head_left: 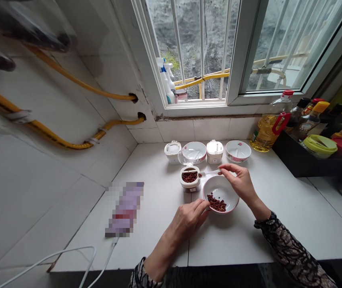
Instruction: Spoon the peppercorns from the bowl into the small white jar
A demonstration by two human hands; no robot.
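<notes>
My right hand [240,185] pinches the handle of a small white spoon [210,173]. Its tip carries a few reddish-brown grains and is beside the rim of an open white seasoning jar [190,185]. That jar holds similar dark red grains, which look like Sichuan peppercorns, and its clear lid [189,157] is tipped up. Below the spoon stands a white bowl [233,191] with a pink rim. A small heap of peppercorns [217,203] lies in the near part of the bowl. My left hand [191,216] grips the bowl's left rim, fingers closed on it.
Behind are two lidded white jars [173,151] [215,151] and two flower-patterned bowls [198,151] [238,151]. An oil bottle [265,128] and a dark rack [292,156] of condiments stand right. A blurred-out purple object [125,210] with a white cable [106,262] lies left.
</notes>
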